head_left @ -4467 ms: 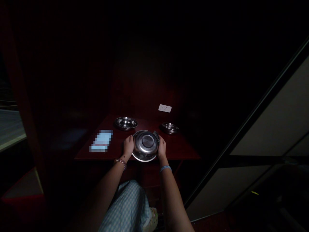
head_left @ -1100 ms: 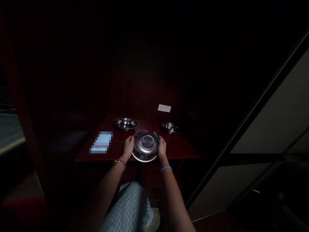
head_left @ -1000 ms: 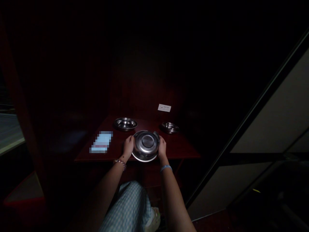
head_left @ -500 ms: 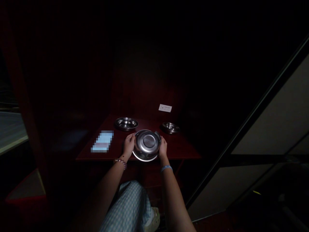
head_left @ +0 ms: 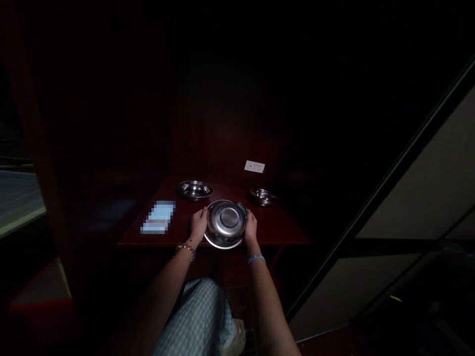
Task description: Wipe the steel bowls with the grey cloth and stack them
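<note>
A steel bowl (head_left: pixel 226 224) is turned upside down, its flat base facing me, over the near edge of a dark red table (head_left: pixel 282 228). My left hand (head_left: pixel 199 225) grips its left rim, fingers curled onto it. My right hand (head_left: pixel 251 227) holds the right rim the same way. Something small and grey shows behind the bowl at my right fingertips; I cannot make it out.
A wide steel dish (head_left: pixel 194 190) sits at the back left of the table, a smaller steel bowl (head_left: pixel 262 197) at the back right. A pale blue flat item (head_left: pixel 158 223) lies at the left. A white socket plate (head_left: pixel 254 166) is on the dark wall behind.
The bowl has tilted slightly in my hands, its base now facing me a little more. Both hands stay on the rim.
</note>
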{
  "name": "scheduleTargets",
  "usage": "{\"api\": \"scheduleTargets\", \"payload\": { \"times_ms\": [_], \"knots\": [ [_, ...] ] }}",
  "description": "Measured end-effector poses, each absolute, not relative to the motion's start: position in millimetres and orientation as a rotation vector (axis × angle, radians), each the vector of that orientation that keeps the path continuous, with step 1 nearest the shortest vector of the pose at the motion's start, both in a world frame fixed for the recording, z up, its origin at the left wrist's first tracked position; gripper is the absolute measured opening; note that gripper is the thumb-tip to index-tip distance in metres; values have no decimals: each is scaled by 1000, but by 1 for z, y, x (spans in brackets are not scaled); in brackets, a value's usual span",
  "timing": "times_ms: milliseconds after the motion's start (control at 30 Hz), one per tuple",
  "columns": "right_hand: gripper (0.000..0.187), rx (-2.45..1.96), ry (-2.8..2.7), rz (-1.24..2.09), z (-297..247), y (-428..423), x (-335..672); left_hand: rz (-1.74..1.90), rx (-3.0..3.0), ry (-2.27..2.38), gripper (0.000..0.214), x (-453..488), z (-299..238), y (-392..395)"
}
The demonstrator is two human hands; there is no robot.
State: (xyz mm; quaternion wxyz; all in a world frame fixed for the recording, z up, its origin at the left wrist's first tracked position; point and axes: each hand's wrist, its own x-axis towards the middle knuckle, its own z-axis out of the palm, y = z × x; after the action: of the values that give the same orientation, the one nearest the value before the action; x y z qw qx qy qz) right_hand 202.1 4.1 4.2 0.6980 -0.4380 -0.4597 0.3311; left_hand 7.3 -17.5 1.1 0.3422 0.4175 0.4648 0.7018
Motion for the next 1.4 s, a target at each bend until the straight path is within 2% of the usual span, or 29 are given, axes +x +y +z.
{"api": "scheduleTargets", "payload": {
  "times_ms": [267, 567, 1400],
  "knots": [
    [33, -986, -1030, 749, 7, 2, 202, 1806, 1085, 1209, 51, 7, 2, -16],
    [32, -1002, -1003, 738, 7, 2, 202, 1800, 1174, 1262, 27, 5, 3, -18],
    [33, -969, -1049, 699, 1, 4, 203, 1721, 1170, 1353, 26, 5, 5, -17]
  ]
}}
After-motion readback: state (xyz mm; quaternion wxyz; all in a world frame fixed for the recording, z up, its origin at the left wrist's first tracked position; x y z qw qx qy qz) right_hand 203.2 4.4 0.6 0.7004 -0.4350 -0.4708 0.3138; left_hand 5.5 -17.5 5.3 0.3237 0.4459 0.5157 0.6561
